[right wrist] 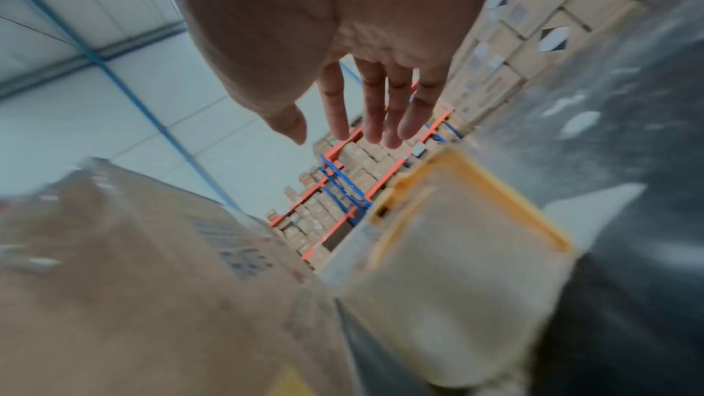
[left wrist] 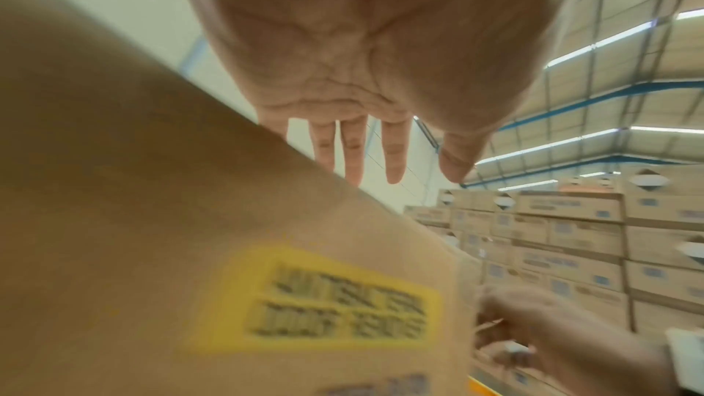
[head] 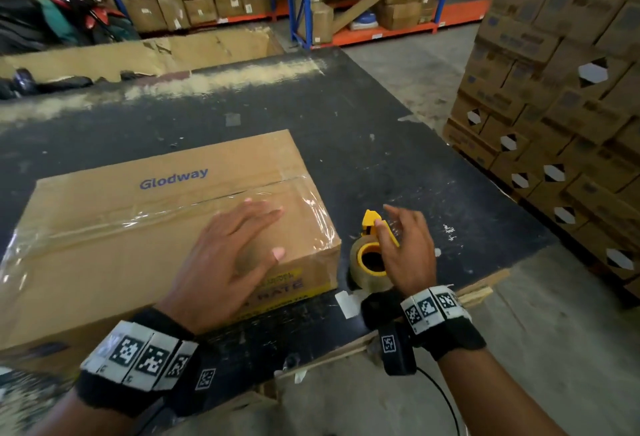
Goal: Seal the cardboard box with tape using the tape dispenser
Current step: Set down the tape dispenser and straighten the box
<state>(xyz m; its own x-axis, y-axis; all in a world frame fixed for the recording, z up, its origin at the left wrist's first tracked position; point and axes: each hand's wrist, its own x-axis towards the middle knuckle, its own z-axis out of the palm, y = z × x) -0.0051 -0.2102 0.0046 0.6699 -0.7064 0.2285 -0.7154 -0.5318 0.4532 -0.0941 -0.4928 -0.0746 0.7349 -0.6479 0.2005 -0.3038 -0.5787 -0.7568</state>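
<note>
My left hand [left wrist: 362, 50] hangs palm-down with fingers [left wrist: 394, 155] straight and spread above the top edge of the cardboard box [left wrist: 152, 222], whose near side carries a blurred yellow label [left wrist: 324, 303], while my right hand [left wrist: 564, 339] shows low beside the box's corner, before stacked cartons [left wrist: 594, 240].

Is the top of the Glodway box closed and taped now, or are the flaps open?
Closed. The flaps of the cardboard box lie flat, and clear tape runs along the top seam.
</note>
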